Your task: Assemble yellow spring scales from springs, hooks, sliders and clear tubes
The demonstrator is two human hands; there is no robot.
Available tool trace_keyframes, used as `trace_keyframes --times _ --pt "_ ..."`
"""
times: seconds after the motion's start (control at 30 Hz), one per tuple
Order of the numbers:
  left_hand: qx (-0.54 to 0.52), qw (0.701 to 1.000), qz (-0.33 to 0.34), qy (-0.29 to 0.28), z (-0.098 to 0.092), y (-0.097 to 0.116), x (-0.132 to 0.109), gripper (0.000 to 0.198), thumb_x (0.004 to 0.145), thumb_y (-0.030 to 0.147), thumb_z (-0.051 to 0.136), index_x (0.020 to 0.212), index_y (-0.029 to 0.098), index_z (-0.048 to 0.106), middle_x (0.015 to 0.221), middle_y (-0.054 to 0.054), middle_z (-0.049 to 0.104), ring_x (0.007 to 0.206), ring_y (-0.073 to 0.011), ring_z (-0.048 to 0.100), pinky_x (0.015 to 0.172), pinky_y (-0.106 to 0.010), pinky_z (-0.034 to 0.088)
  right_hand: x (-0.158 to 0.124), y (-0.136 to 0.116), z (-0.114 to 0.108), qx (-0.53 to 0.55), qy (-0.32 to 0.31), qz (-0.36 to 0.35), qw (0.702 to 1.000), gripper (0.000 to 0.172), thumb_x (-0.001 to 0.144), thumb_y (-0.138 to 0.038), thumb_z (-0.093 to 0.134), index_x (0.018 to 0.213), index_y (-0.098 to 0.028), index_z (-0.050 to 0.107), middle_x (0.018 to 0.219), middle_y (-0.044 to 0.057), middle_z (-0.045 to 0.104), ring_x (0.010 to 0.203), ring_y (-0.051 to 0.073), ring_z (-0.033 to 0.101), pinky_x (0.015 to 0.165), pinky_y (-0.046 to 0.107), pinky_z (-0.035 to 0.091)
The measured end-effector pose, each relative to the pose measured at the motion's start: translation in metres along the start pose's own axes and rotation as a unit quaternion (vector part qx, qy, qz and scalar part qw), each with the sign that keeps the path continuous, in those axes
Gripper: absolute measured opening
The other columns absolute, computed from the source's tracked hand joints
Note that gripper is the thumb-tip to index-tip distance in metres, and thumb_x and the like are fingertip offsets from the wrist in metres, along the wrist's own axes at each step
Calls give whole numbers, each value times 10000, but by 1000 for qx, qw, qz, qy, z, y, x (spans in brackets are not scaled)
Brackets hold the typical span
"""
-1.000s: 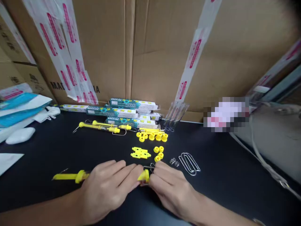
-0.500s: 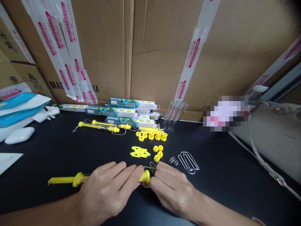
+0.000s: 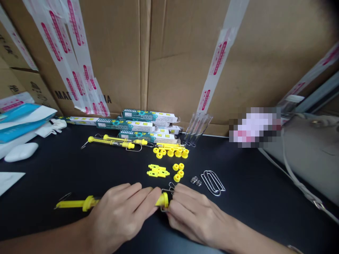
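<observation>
My left hand (image 3: 127,211) is wrapped round the middle of a yellow spring scale (image 3: 70,204), which lies nearly level across the front of the table. Its yellow slide with a thin wire hook sticks out to the left, and a flanged yellow cap shows at the right end. My right hand (image 3: 193,211) is closed at that cap, pinching a bent wire hook (image 3: 164,191) whose ends straddle it. Fingers hide most of this hook. Just beyond my hands lie loose yellow caps (image 3: 177,177), flat yellow pieces (image 3: 158,171), small springs (image 3: 196,181) and several spare wire hooks (image 3: 213,182).
Assembled spring scales (image 3: 111,141) lie farther back, before stacked narrow boxes (image 3: 136,125). Clear tubes (image 3: 196,130) lean against a large cardboard carton (image 3: 180,70). A grey bag (image 3: 309,151) with a strap is at right; blue packets (image 3: 26,120) and a white case (image 3: 21,152) are at left.
Both hands keep their grip. The wire hook at the cap has shifted slightly, and the right hand has tilted a little downward. The thin hook at the scale's left end now shows more.
</observation>
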State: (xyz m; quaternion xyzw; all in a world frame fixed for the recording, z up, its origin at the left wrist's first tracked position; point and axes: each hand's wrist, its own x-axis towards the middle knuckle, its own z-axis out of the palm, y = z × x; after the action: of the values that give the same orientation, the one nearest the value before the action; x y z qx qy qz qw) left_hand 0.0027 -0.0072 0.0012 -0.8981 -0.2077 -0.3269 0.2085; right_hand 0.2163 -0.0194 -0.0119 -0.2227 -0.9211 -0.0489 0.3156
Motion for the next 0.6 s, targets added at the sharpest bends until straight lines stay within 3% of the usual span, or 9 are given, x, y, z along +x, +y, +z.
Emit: trace_keyframes --times 0.43,0.6 --pt "10 1000 0 11 -5 4 3 241 1035 98 380 1013 91 620 723 5 747 570 -150 678 496 -301 507 -2 3 0 3 12 -19 1000 416 992 -59 402 636 -136 603 581 19 492 561 148 365 562 285 390" --pt "-15 999 -22 -35 0 -7 -2 293 1055 154 360 1021 137 651 779 0 752 638 -122 695 615 -233 568 -1 -5 -6 -7 19 -59 998 476 973 -9 392 547 -161 538 536 -5 424 537 140 332 521 302 309"
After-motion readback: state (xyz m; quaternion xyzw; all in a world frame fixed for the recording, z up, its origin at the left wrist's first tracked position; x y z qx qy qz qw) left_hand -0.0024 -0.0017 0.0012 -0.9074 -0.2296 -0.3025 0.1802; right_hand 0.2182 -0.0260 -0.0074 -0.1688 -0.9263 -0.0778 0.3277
